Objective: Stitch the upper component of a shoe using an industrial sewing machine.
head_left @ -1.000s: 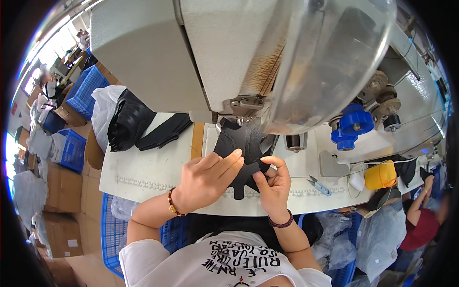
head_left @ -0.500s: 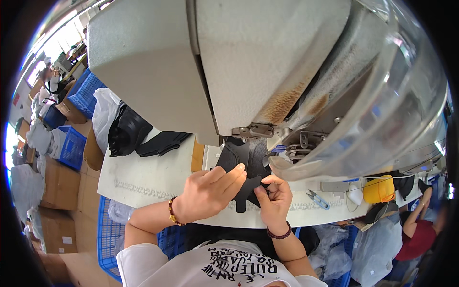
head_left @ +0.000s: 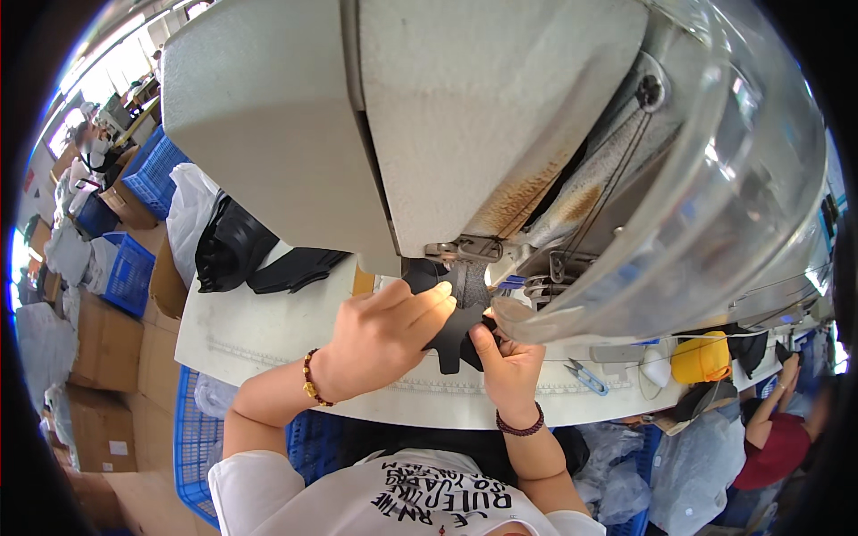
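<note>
A black piece of material (head_left: 454, 329), partly textured like mesh, lies under the head of a large pale grey sewing machine (head_left: 483, 116). My left hand (head_left: 384, 338) is closed over its left side, fingertips pressed together close to the machine's needle area. My right hand (head_left: 511, 362) pinches the piece's near right edge between thumb and fingers. A narrow tab of the material hangs toward me between the hands. The needle and the far end of the piece are hidden by the machine and my fingers.
Black moulded parts (head_left: 234, 246) lie at the table's left. Thread snips (head_left: 588, 377) and a yellow container (head_left: 701, 358) are to the right. Blue crates (head_left: 189, 447) and cardboard boxes (head_left: 105, 338) stand on the left. A transparent curved cover (head_left: 715, 205) bulges at right. Another person in red (head_left: 783, 451) sits farther right.
Both hands and the black piece have moved slightly farther in toward the machine. Dark threads and a round thread guide now show more plainly on the machine's right side.
</note>
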The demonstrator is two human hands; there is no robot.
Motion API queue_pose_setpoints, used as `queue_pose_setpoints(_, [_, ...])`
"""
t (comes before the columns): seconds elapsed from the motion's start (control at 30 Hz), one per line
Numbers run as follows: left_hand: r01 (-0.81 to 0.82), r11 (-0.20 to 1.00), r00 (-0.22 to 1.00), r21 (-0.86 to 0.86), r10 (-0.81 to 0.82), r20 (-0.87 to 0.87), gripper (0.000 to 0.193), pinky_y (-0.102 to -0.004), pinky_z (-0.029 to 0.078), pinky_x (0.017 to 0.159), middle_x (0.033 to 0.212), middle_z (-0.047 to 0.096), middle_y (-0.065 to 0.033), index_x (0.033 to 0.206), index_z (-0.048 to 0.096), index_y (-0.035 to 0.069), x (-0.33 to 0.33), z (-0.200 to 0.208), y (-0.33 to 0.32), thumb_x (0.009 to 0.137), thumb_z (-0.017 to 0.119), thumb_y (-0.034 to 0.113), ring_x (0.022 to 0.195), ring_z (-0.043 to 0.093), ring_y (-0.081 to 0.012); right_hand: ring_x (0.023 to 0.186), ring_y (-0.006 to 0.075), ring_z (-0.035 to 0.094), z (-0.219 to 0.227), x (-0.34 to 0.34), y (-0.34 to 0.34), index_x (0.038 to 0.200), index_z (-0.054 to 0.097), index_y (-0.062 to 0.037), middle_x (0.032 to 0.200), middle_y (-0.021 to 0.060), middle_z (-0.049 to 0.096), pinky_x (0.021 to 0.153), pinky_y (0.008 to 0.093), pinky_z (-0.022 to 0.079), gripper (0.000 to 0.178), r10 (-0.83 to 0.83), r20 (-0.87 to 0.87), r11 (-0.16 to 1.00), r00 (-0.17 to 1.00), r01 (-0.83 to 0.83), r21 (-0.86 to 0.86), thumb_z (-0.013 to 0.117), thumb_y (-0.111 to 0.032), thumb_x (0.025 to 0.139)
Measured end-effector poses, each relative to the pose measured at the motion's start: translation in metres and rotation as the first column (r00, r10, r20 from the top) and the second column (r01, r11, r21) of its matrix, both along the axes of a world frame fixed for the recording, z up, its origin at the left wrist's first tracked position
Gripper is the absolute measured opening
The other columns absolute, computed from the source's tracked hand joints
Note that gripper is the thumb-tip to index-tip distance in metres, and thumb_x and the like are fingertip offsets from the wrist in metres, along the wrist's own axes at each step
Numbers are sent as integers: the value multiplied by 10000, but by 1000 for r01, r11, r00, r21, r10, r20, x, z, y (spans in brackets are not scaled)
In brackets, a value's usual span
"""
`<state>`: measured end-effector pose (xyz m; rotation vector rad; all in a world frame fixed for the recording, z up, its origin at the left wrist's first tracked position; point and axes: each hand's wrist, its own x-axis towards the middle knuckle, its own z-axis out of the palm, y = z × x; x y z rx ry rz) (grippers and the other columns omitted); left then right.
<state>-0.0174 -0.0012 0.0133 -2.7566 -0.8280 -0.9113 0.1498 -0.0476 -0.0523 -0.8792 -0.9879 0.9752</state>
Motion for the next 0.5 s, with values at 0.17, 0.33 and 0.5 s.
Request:
queue_pose_setpoints(0.17, [108,945,947,-309,-2,322,450,-344,453,690,1029,613,-56,1003,643,95,-3,-6,-5,566,608,-4,820,559,-221,801,108,579,4,2,-4,1128,491,54,921,99,604,740,214,470,322,114,-63,989,991,-120,-83,588,18,823])
queue_pose_setpoints(0.33, [-82,995,991,-64,88,103,418,-367,370,816,1116,563,-66,1049,613,52,7,-27,-30,632,594,40,1042,517,-224,789,81,588,1,-1,-10,1194,416,8,915,117,633,666,171,453,386,103,-174,994,979,-106,-9,558,35,837])
queue_pose_setpoints(0.5, [-137,986,991,94,135,19,370,-340,413,712,1053,603,-57,990,623,37,12,-23,-32,620,638,45,1010,555,-220,807,83,594,-5,3,-12,1155,445,0,904,105,636,683,173,466,337,134,-85,991,987,-135,-5,557,33,838])
